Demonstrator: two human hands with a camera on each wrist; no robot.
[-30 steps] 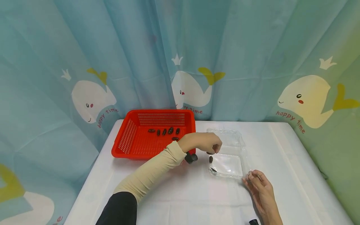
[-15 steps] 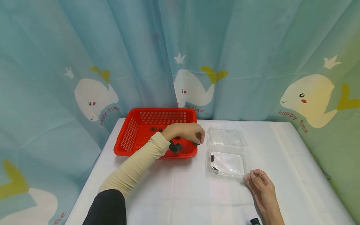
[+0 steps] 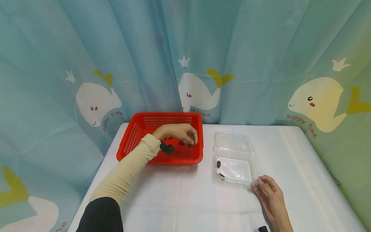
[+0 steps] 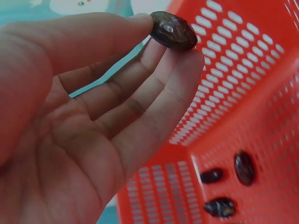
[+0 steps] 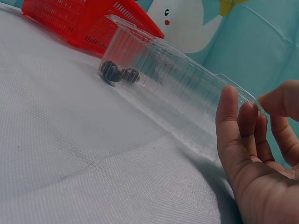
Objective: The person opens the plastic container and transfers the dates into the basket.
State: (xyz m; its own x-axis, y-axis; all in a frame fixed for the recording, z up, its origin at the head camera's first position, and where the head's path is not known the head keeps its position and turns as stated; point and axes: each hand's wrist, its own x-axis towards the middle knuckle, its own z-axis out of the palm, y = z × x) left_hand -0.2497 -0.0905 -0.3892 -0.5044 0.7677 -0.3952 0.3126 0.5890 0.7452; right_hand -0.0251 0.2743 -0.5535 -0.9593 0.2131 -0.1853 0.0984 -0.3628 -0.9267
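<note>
My left hand (image 3: pixel 179 132) is over the right part of a red plastic basket (image 3: pixel 200 155). Its thumb and fingertips pinch a dark brown, glossy date (image 4: pixel 173 30), as the left wrist view shows. Several more dates (image 4: pixel 244 167) lie on the basket's floor, some hidden behind the hand and wrist in the head view. To the right, a clear plastic clamshell box (image 3: pixel 250 166) lies with its lid folded back. Two dates (image 5: pixel 110 71) sit along its left side. My right hand (image 3: pixel 270 196) pinches the box's near right corner between thumb and fingers.
A white cloth (image 3: pixel 203 199) covers the table under basket and box. Behind the table's far edge hangs a blue-green curtain (image 3: pixel 255 38) with whale prints. The box's lid (image 3: pixel 232 141) lies toward the curtain, beside the basket.
My left hand has moved left from above the box's left side to over the basket, a date at its fingertips. The right hand stays at the box corner.
</note>
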